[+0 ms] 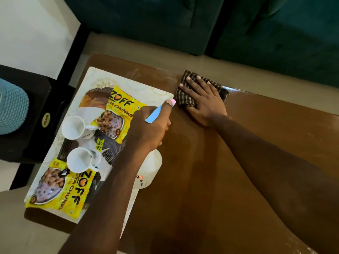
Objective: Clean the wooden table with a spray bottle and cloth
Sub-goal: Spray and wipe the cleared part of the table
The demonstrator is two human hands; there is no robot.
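- At the far edge of the wooden table (201, 180), your right hand (201, 99) lies flat, fingers spread, on the checked cloth (183, 99).
- Your left hand (150, 125) grips the spray bottle (150, 167) by the tray (128, 81)'s right edge.
- Bare tabletop stretches toward you and rightward.

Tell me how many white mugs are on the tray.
2. One mug sits by the upper yellow packet; the other mug, nearer the camera, by the lower yellow packet. The left arm hides part of the tray, so more may be hidden.
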